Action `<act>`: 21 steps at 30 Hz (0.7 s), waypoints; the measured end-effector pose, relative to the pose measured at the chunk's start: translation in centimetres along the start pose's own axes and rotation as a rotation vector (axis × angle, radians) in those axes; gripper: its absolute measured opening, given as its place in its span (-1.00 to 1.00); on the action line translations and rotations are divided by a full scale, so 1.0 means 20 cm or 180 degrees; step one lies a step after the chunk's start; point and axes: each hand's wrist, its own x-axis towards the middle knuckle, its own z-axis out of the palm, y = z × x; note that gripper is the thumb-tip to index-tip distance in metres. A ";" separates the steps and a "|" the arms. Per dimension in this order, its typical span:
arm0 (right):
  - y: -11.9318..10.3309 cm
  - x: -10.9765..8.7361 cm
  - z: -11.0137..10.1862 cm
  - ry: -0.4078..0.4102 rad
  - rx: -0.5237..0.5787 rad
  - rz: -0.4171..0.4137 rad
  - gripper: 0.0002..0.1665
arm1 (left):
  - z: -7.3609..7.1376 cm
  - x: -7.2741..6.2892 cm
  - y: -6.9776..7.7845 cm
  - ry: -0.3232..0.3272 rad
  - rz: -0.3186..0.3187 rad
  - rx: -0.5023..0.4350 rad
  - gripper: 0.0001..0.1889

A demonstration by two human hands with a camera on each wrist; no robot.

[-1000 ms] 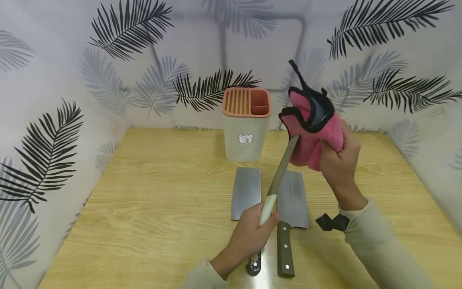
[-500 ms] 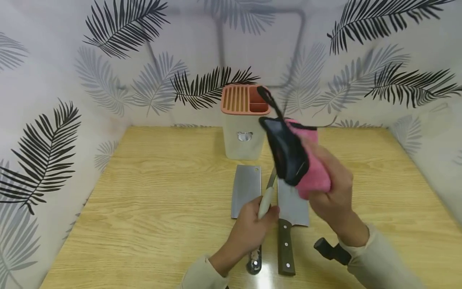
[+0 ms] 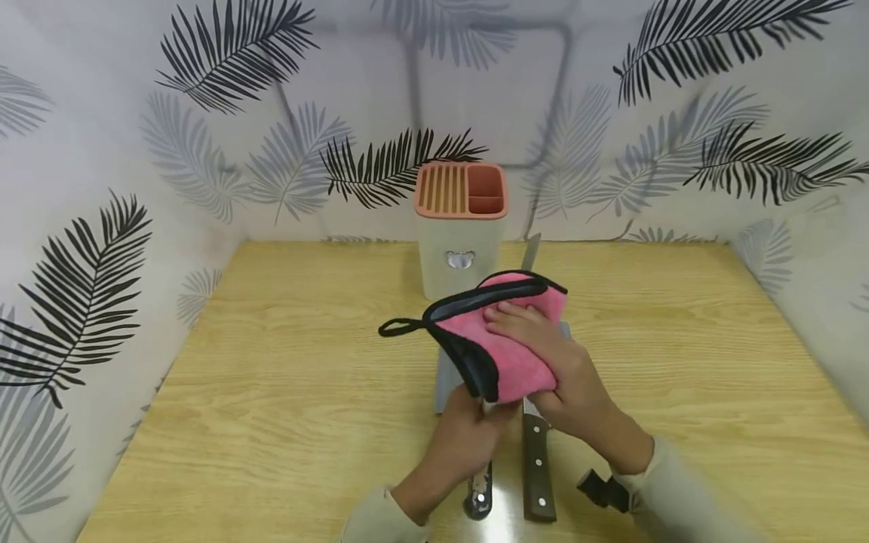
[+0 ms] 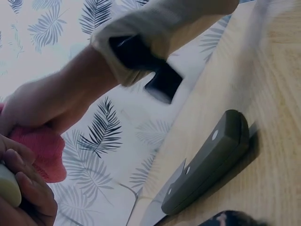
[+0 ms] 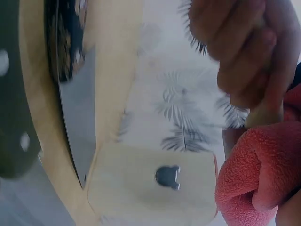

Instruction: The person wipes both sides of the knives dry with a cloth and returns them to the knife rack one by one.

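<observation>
My left hand grips the pale handle of a long narrow knife. Its blade tip shows beyond a pink cloth with black edging and a hanging loop. With my right hand I hold that cloth folded over the blade, close to the handle; most of the blade is hidden under it. Below my hands lie two broad cleavers side by side on the table. One has a dark riveted handle, the other a worn black handle; their blades are partly covered from the head view.
A cream knife holder with a slotted orange top stands at the back of the wooden table. Behind it hangs a leaf-patterned cloth backdrop. A black strap device sits at my right wrist.
My right hand has brought the cloth left and down toward my left hand, and it now covers the knife's blade near the handle. The left hand stays roughly in place, gripping the knife.
</observation>
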 end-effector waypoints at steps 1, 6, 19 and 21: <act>0.02 0.01 -0.01 0.0045 0.0007 0.0083 -0.31 | 0.00 0.00 0.01 -0.0021 -0.0022 -0.0112 -0.82; 0.14 0.08 -0.10 0.0292 0.0028 0.0587 -0.22 | 0.03 -0.02 0.02 -0.0206 -0.0231 -0.0422 -0.76; 0.13 0.26 -0.29 0.2277 0.0072 0.1013 -0.86 | 0.00 0.00 -0.01 -0.0208 -0.0438 -0.0519 -0.74; 0.05 0.24 -0.25 0.2113 0.0159 0.0787 -0.82 | -0.01 0.02 0.00 -0.0140 -0.0443 -0.0490 -0.74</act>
